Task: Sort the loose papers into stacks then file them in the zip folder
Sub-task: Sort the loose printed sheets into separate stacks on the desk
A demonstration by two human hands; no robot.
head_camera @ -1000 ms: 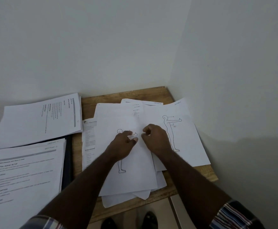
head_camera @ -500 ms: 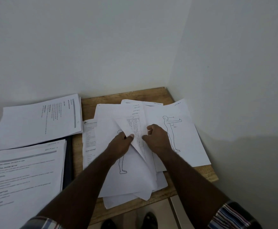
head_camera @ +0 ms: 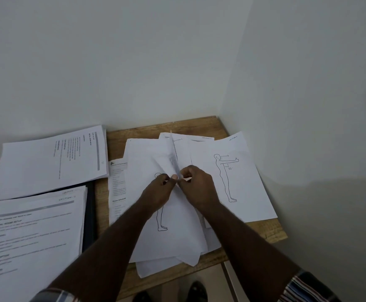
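Leftmost, two stacks (head_camera: 36, 225) lie over the dark folder (head_camera: 89, 214) at the tabletop's (head_camera: 147, 129) left edge. Mid-table, the left hand (head_camera: 159, 190) and right hand (head_camera: 196, 185) both pinch a lifted sheet (head_camera: 173, 153) standing edge-up over the loose pile (head_camera: 166, 243). Right of them, a figure page (head_camera: 238, 177) lies flat near the right edge.

You are looking into a corner where two plain pale walls meet: the back wall (head_camera: 112, 62) and the right-hand wall (head_camera: 308, 83). A wooden desk (head_camera: 166, 127) is pushed into that corner, its brown grain showing along the far edge. Light is soft and dim, with a darker shadow across the lower right wall. Below the desk's near edge you see pale floor (head_camera: 208, 277).
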